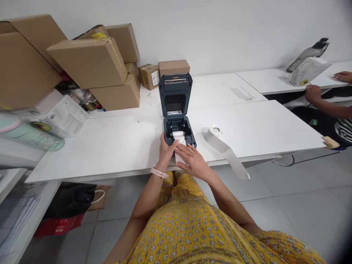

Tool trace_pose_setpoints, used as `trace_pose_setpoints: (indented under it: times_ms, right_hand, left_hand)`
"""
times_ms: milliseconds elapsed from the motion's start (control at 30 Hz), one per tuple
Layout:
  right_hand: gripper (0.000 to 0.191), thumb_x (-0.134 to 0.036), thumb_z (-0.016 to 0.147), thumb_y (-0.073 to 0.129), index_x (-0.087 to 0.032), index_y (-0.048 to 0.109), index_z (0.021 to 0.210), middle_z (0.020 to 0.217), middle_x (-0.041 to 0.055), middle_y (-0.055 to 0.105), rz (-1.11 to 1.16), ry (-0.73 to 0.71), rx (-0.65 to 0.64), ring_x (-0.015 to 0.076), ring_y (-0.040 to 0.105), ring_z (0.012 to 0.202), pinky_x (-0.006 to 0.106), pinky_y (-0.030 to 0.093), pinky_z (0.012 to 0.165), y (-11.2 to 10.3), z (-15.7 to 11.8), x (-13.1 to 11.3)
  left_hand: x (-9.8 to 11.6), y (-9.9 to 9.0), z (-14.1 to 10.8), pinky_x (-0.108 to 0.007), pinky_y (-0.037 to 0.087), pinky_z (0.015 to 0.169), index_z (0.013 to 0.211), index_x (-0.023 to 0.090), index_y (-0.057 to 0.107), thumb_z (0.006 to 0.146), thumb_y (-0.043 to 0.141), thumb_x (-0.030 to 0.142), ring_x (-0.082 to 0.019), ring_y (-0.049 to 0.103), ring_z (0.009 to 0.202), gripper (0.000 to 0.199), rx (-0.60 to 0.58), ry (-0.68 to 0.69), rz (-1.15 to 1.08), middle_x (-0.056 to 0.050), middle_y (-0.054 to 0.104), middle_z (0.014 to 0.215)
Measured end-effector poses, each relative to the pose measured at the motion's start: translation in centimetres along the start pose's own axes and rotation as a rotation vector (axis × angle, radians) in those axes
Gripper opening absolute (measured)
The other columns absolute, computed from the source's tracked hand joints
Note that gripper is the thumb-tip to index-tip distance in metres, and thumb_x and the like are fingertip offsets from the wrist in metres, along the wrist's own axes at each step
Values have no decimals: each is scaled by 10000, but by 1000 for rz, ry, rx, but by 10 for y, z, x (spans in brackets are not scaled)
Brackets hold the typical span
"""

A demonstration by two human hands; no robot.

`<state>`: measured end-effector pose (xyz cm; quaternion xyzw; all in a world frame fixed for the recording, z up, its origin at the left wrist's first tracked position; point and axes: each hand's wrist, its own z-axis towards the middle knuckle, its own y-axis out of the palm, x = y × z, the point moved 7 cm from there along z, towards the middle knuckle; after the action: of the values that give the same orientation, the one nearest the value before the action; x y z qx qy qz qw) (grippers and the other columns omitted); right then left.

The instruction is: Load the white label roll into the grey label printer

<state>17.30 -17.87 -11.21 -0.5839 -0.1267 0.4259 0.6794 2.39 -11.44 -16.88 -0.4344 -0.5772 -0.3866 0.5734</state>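
A dark label printer (176, 95) stands at the table's front edge with its lid tilted back. A white label strip (179, 135) runs from inside the printer out over its front. My left hand (165, 150) grips the printer's front left corner, its thumb reaching onto the strip. My right hand (194, 161) lies flat over the strip and the printer's front right part, fingers stretched out. Both thumbs come close together over the paper. Beneath the hands, the printer's front is mostly hidden. To the right, a loose roll of label paper (217, 132) has its tail hanging over the edge.
Cardboard boxes (88, 62) are stacked at the back left, beside a white carton (63, 117) and a mint-green bottle (33, 134). On the far right, another person's hand (313, 93) is near a white package (309, 71) and a grey bottle (308, 55). The white table (123, 146) ends before me.
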Motion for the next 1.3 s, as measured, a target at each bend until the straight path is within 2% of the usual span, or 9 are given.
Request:
trace_pose_setpoints:
  times_ms: [133,267,400,567,667,767,900,1100,1300]
  right_hand:
    - [507,-433,1031,597,-214,570,1487,1609,130,510,128,-33,-5,301,488,1505,612,373,1259,-10,-3,0]
    - [428,-521,1063,491,-300,655,1391,1449,64,682,357,15,185,243,634,1367,523,481,1202,-57,18,33]
    - [631,-700,1024,416,-260,626,1425,1540,99,600,355,111,563,272,526,1471,527,405,1254,-122,82,95]
    - [943,-887,932,233,-221,486,1549,1662,97,450,366,96,537,273,341,1588,518,245,1323,-149,197,151]
    - [996,-893,926,164,-175,496,1531,1612,123,507,411,150,481,285,411,1545,524,278,1303,-154,226,165]
    - [899,-832,979,149,-192,597,1424,1478,109,625,400,154,518,291,525,1448,531,358,1257,-159,204,151]
    - [692,-670,1073,163,-272,625,1398,1453,69,634,262,46,635,257,544,1429,485,405,1243,-148,123,95]
    - [562,-426,1098,199,-295,523,1539,1600,54,529,41,20,510,266,451,1522,531,405,1249,-66,24,52]
    - [527,-346,1086,269,-235,596,1485,1536,76,606,114,43,462,258,453,1526,532,429,1233,-19,2,55]
  left_hand:
    - [0,1,-15,-433,481,1120,1500,192,443,754,857,439,-312,608,1330,888,-25,-9,-45,-165,610,1462]
    - [2,3,-11,-435,494,1107,1486,210,455,711,886,396,-298,632,1298,906,-55,-16,-86,-145,645,1426]
    - [1,3,-14,-422,497,1106,1497,200,451,693,897,336,-289,639,1292,929,-67,-54,-102,-157,640,1436]
    - [-1,1,-25,-429,514,1093,1524,232,429,708,884,330,-282,644,1284,939,-69,-68,-122,-141,653,1420]
    - [-4,-1,-28,-431,541,1055,1525,229,430,687,896,322,-294,657,1255,963,-62,-87,-119,-145,660,1412]
    - [-7,-1,-32,-413,555,1037,1549,230,396,677,907,345,-305,640,1288,1017,-79,-91,-129,-152,640,1448]
    - [-9,2,-40,-410,527,1101,1589,230,325,683,911,378,-309,589,1378,1089,-102,-70,-181,-171,578,1531]
    - [-18,6,-57,-441,515,1141,1652,286,176,674,914,387,-321,503,1476,1230,-73,-45,-162,-175,431,1652]
    - [-22,6,-74,-432,547,1116,1673,335,46,693,911,417,-314,370,1567,1309,-42,-47,-121,-142,226,1749]
